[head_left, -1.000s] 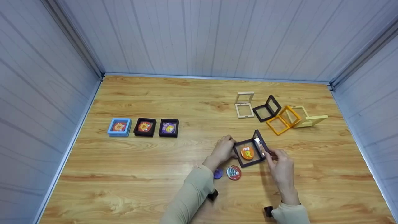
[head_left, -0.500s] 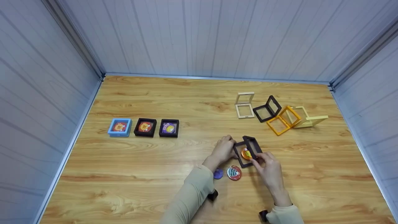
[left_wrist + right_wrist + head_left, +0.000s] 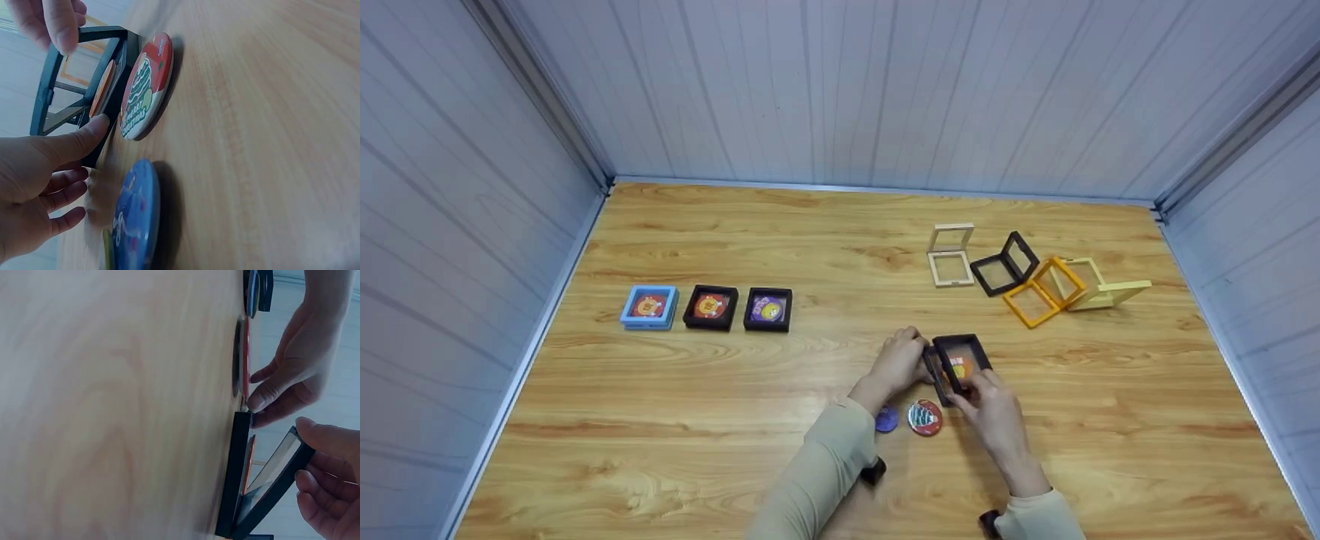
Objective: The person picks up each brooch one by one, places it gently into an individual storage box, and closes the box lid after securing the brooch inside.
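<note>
A black display frame [image 3: 957, 341] lies on the table with its hinged lid [image 3: 274, 489] tilted partly down over the base [image 3: 233, 475]. Through the clear film shows an orange round badge [image 3: 960, 367] inside. My left hand [image 3: 898, 361] grips the base at its left edge, thumb on the rim. Pinched between the thumb and fingers of my right hand [image 3: 996, 418] is the lid's free edge. Nearer me lie a red badge with a Christmas tree [image 3: 149, 84] and a blue-purple badge [image 3: 136, 216], the latter partly hidden by the left arm in the head view.
Opened frames stand at the back right: cream [image 3: 951, 268], black [image 3: 996, 274], orange [image 3: 1033, 303] and pale yellow [image 3: 1123, 289]. On the left sit a blue frame [image 3: 649, 307] and two black frames [image 3: 710, 307], closed with badges inside. Panel walls [image 3: 840, 97] bound the table.
My right hand has swung the frame's lid from nearly upright over to the left and down above the orange badge. The left hand stays at the base.
</note>
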`<state>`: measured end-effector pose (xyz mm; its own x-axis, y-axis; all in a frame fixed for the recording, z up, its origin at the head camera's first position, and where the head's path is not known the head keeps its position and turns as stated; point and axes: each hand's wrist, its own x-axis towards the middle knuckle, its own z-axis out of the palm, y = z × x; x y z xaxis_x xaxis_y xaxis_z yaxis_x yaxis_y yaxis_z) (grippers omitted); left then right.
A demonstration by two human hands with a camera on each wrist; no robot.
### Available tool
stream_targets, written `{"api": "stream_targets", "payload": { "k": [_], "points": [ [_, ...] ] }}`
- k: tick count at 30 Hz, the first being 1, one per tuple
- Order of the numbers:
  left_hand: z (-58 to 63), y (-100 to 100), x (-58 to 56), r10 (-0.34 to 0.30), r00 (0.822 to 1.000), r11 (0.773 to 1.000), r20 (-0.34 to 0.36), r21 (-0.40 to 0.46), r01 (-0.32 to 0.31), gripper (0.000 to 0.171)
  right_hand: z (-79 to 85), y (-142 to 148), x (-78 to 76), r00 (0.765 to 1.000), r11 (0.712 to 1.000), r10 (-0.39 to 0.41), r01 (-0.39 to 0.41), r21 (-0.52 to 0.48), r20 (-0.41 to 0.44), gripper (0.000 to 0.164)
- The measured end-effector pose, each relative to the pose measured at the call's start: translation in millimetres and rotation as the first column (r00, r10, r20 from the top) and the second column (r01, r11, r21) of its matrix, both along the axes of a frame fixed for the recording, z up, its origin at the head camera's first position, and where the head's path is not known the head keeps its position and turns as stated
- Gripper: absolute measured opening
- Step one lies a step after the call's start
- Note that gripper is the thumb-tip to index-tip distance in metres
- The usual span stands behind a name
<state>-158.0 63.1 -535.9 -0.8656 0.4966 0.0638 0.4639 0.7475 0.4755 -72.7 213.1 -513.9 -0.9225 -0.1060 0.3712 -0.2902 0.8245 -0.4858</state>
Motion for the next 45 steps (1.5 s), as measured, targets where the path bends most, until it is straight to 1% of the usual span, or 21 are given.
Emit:
{"api": "stream_targets", "payload": {
  "k": [5, 11, 18, 24, 30, 34, 38, 40, 42, 45],
  "points": [
    [-0.5, -0.4, -0.4, -0.002, 1.0, 1.0, -0.005, -0.007, 0.002, 0.042, -4.3, -3.5, -1.8, 0.999, 0.999, 0.022, -0.023, 0.041, 0.037, 0.023],
    [0.0, -1.2, -0.6, -0.001, 1.0, 1.0, 0.0, -0.012, 0.001, 0.04, -5.2, -6.2, -4.2, 0.996, 0.996, 0.043, -0.048, 0.075, 0.074, 0.022],
    [0.7, -1.5, -1.1, -0.003, 1.0, 1.0, -0.009, -0.015, 0.003, 0.039, -5.1, -7.8, -6.8, 0.995, 0.979, 0.078, -0.089, 0.181, 0.068, 0.021],
    [0.9, -1.3, -1.4, 0.001, 1.0, 1.0, 0.0, -0.015, -0.001, 0.039, -5.0, -9.9, -7.3, 0.992, 0.969, 0.074, -0.096, 0.229, 0.102, 0.021],
    [0.4, -1.9, -1.7, 0.003, 1.0, 1.0, 0.002, -0.023, -0.003, 0.039, -4.6, -11.0, -7.7, 0.989, 0.964, 0.076, -0.105, 0.245, 0.126, 0.02],
    [1.2, -2.1, -1.6, -0.003, 1.0, 0.999, -0.003, -0.036, 0.003, 0.044, -2.4, -10.9, -8.5, 0.985, 0.96, 0.08, -0.117, 0.253, 0.15, 0.018],
    [2.5, -1.7, -1.1, -0.013, 1.0, 0.999, 0.013, -0.04, 0.013, 0.055, 1.5, -9.4, -10.3, 0.977, 0.955, 0.09, -0.139, 0.262, 0.192, 0.016],
    [3.5, -1.4, -1.1, -0.026, 0.999, 0.999, 0.02, -0.038, 0.027, 0.059, 3.8, -7.1, -12.0, 0.97, 0.953, 0.099, -0.157, 0.258, 0.221, 0.016],
    [5.1, -1.4, -1.3, -0.055, 0.998, 0.998, 0.005, -0.033, 0.055, 0.059, 6.2, -4.1, -14.3, 0.964, 0.952, 0.108, -0.171, 0.254, 0.242, 0.016],
    [8.8, -2.1, -1.4, -0.125, 0.99, 0.992, -0.06, -0.03, 0.123, 0.048, 10.8, 2.7, -19.0, 0.962, 0.949, 0.124, -0.187, 0.252, 0.245, 0.017]
  ]
}}
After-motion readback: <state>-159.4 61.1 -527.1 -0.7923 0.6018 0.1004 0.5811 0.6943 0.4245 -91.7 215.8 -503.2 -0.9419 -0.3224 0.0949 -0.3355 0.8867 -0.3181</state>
